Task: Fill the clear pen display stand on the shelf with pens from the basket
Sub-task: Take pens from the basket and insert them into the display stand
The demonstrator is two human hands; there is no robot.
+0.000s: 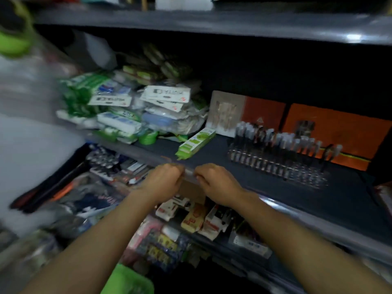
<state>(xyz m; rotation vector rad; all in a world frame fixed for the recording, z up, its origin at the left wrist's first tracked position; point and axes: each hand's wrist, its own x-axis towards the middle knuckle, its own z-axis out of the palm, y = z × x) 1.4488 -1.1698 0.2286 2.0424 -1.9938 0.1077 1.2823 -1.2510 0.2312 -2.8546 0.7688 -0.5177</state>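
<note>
The clear pen display stand [282,166] sits on the dark shelf [233,175] to the right, its back rows holding several dark pens and its front rows showing bare slots. My left hand [163,181] and my right hand [216,181] meet at the shelf's front edge, left of the stand. Both are closed on a small clear item [189,172] stretched between them; blur hides what it is. A thin orange-brown strand [167,159] sticks up from my left hand. A corner of a green basket [129,281] shows at the bottom between my forearms.
Piled white and green packets [127,107] fill the shelf's left side. A green-and-white box [196,143] lies near the shelf middle. Orange boxes [337,132] stand behind the stand. The lower shelf holds several small stationery boxes [191,217]. A metal shelf runs overhead.
</note>
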